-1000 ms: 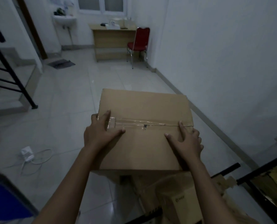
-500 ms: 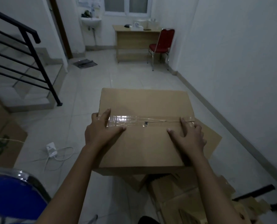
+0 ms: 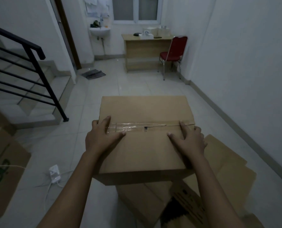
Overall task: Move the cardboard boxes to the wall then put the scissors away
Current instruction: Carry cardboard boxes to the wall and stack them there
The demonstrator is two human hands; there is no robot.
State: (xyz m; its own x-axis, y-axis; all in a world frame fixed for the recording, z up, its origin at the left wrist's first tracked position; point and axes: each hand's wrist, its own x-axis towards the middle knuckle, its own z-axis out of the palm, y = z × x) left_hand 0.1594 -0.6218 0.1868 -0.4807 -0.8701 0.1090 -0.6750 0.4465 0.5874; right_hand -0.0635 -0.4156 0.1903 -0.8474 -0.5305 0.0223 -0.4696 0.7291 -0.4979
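A closed brown cardboard box [image 3: 145, 111] with clear tape along its top seam fills the middle of the view, held up above the floor. My left hand [image 3: 102, 137] grips its left side, thumb lying on the tape. My right hand [image 3: 190, 140] grips the right side, fingers spread over the top. Below it lie more cardboard boxes [image 3: 219, 175], some flattened or open. Another cardboard box [image 3: 3, 165] with a green print and string stands at the left. No scissors are visible.
The white wall [image 3: 245, 71] with a grey skirting runs along the right. A black stair railing [image 3: 38, 66] and steps are at the left. A white plug with cable [image 3: 54, 174] lies on the tiled floor. A desk [image 3: 145, 51] and red chair [image 3: 173, 51] stand at the far end.
The view has swung left and the far end of the room looks nearer. The held box keeps its place between my hands, and more of the boxes below it shows.
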